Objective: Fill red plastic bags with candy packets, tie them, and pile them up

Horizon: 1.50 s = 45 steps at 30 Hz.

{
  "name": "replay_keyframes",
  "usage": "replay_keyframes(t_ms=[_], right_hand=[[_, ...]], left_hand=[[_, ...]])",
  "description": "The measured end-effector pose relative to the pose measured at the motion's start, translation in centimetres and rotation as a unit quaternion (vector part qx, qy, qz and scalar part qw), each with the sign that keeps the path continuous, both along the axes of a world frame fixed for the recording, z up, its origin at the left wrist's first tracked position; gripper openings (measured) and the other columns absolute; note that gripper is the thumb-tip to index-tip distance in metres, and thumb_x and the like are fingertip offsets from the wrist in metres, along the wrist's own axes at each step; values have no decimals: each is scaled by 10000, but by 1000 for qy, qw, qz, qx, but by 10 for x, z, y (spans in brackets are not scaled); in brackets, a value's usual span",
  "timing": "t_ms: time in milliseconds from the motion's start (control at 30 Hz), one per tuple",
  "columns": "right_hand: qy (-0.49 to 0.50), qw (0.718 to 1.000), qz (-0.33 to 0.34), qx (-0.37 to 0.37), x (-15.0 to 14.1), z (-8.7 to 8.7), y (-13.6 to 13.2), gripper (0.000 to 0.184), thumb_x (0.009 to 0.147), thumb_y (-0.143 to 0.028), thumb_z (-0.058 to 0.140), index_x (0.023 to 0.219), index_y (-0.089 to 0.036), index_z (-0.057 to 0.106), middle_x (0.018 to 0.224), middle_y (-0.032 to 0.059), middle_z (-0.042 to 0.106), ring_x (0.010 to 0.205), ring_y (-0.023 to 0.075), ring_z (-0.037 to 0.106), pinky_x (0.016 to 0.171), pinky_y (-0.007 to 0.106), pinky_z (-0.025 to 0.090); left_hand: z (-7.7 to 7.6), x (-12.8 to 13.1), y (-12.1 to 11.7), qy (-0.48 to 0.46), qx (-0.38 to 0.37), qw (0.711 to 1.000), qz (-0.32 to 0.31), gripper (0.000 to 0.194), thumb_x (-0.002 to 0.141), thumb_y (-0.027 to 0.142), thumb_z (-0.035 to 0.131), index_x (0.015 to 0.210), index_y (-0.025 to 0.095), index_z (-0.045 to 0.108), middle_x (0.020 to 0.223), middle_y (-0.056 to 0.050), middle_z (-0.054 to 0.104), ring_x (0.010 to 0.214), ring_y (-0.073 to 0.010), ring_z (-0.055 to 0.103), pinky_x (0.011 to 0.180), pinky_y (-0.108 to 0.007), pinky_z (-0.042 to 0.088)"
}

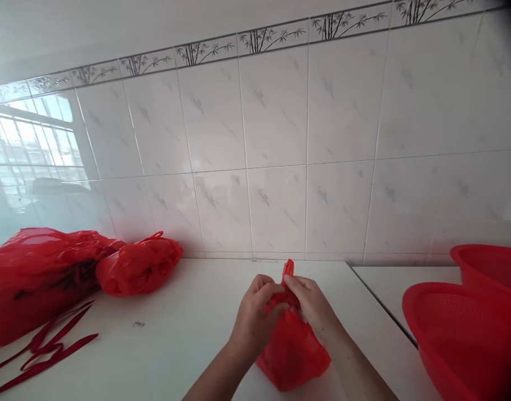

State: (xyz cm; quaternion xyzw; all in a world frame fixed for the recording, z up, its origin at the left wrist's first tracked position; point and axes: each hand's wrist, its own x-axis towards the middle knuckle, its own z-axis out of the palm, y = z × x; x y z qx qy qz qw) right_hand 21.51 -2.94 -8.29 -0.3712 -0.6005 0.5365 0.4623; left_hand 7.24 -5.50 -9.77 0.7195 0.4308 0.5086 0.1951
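Observation:
A red plastic bag rests on the white tabletop in front of me, its lower part full and rounded. Its neck is gathered upward, and a twisted end sticks up between my hands. My left hand grips the gathered neck from the left with bent fingers. From the other side, my right hand pinches the bag just below the upright end, thumb on top. The bag's contents do not show through clearly.
At the left lie a large red plastic bag, a smaller bundled red bag and dark red straps. Two red plastic baskets stand at the right, past a dark gap in the table. A tiled wall rises behind.

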Motion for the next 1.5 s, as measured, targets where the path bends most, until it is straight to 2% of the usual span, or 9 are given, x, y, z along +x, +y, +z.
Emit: replay_keyframes(t_ms=[100, 233, 433, 600, 867, 1167, 1267, 1367, 1500], right_hand=[[-34, 999, 13, -19, 1, -2, 3, 380, 851, -510, 440, 821, -164, 595, 493, -26, 472, 451, 95, 345, 438, 221, 225], [-54, 995, 81, -7, 8, -6, 5, 284, 822, -424, 498, 867, -178, 631, 580, -29, 506, 487, 89, 362, 511, 229, 296], [-160, 977, 144, 10, 12, -25, 15, 273, 831, -349, 458, 756, -187, 664, 629, -14, 473, 606, 116, 416, 589, 249, 347], [-193, 971, 132, 50, 10, -35, 21, 255, 720, -159, 492, 947, -249, 567, 787, -30, 542, 652, 113, 456, 597, 240, 381], [-302, 941, -115, 100, -1, -42, 28, 188, 750, -206, 456, 877, -274, 577, 638, -33, 534, 559, 135, 470, 522, 264, 370], [-57, 993, 105, -22, 15, -25, 20, 333, 794, -304, 530, 1112, -244, 604, 987, 32, 659, 820, 165, 622, 751, 313, 487], [-76, 997, -26, -5, 24, -40, 37, 280, 793, -351, 515, 986, -197, 647, 892, 51, 688, 772, 181, 641, 714, 311, 499], [-176, 960, -214, 30, 38, -66, 60, 223, 755, -265, 487, 861, -190, 667, 873, 57, 690, 819, 203, 635, 745, 322, 479], [-224, 923, -310, 42, 59, -89, 77, 236, 738, -215, 446, 840, -184, 656, 949, 75, 672, 900, 225, 606, 798, 344, 439]], left_hand=[[-22, 0, 12, -64, -54, 996, 35, 134, 791, 135, 519, 728, 236, 582, 791, -26, 543, 717, -167, 514, 652, -302, 416], [-48, -6, 23, -160, -154, 974, 47, 116, 820, 251, 537, 919, 250, 596, 755, -18, 553, 700, -166, 508, 640, -294, 417], [-74, -9, 19, -96, -97, 986, 93, 245, 882, 289, 425, 717, 201, 584, 784, -17, 523, 724, -157, 498, 679, -296, 413], [-77, -7, 12, -82, -37, 992, 93, 268, 910, 308, 386, 731, 191, 547, 1035, -58, 545, 981, -193, 479, 846, -330, 391], [-75, 6, 1, -163, -162, 972, 38, 333, 924, 438, 336, 703, 199, 408, 652, 29, 416, 589, -114, 353, 537, -226, 327], [-76, -9, 7, -53, -36, 992, 106, 216, 916, 321, 399, 780, 198, 513, 835, -25, 568, 810, -164, 514, 755, -296, 416], [-77, -21, 12, -7, 41, 989, 139, 210, 911, 259, 398, 747, 193, 512, 907, -40, 568, 874, -172, 515, 804, -317, 413], [-80, -36, 17, 41, 76, 980, 179, 237, 906, 231, 394, 695, 187, 492, 899, -41, 562, 857, -171, 513, 809, -331, 412], [-86, -46, 23, 37, 86, 974, 207, 255, 906, 237, 396, 673, 185, 485, 888, -42, 554, 833, -167, 514, 761, -313, 418]])
